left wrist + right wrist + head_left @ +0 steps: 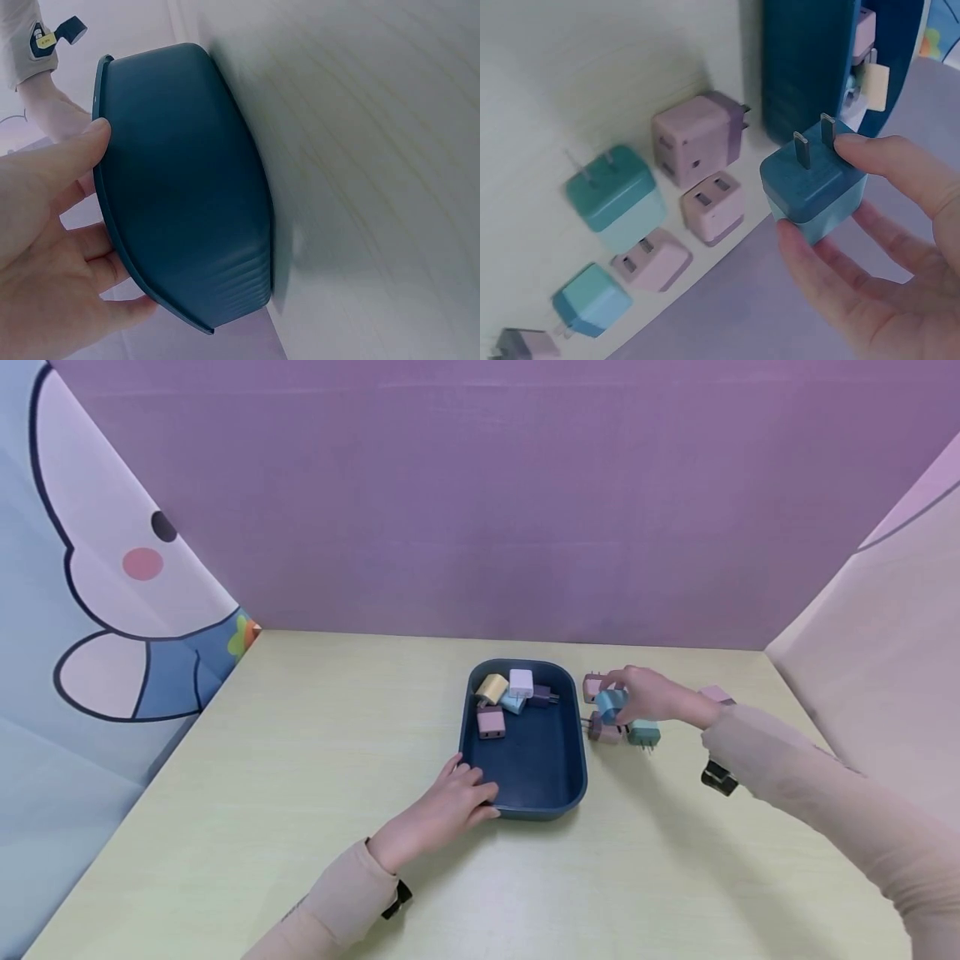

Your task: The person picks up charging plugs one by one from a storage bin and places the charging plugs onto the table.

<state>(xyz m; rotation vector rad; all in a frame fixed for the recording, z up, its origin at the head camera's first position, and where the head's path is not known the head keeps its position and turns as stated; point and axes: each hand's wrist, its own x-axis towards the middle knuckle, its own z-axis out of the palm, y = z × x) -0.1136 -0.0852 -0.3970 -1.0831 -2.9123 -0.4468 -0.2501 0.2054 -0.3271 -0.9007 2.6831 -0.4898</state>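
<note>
A dark blue rectangular tray sits on the table. My left hand grips its near left corner; the left wrist view shows the thumb on the tray's outer wall and fingers behind the rim. To the right of the tray, my right hand pinches a blue plug charger, held above the table with its two prongs facing the right wrist camera. Inside the tray lie a yellow charger, a white one, a pink one, a light blue one and a dark purple one.
Right of the tray, several loose chargers lie on the table, among them a green charger, a large pink charger, a small pink charger and a blue-green charger. A purple backdrop stands behind the table.
</note>
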